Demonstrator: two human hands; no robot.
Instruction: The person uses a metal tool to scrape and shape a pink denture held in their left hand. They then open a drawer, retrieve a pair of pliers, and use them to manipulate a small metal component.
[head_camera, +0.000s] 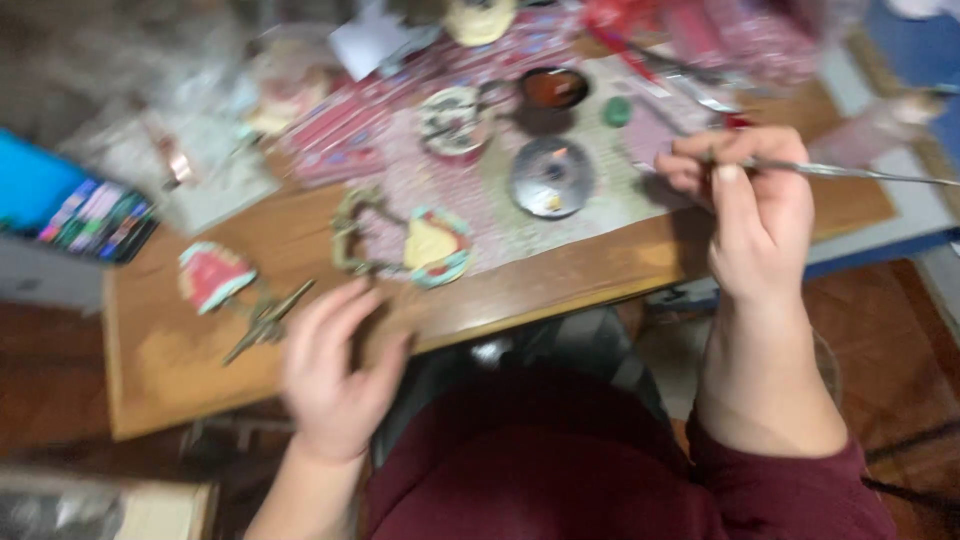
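While everything is smearing with motion, a blue case of coloured sticks (85, 215) is lying at the far left of the wooden table (200, 350). Near it a red-and-teal painted ornament (212, 275) is resting just beside brass scissors (268, 320). I am hovering my left hand (335, 375) at the table's near edge, fingers loose and spread, grasping nothing — just short of a gold frame (352, 235) and a yellow-centred piece (437, 247). Beyond those a grey dish (551, 177) is sitting on patterned paper (480, 200). I am pinching a thin brush (850, 172) in my right hand (755, 205) — fingers clenched around it, its long end pointing right.
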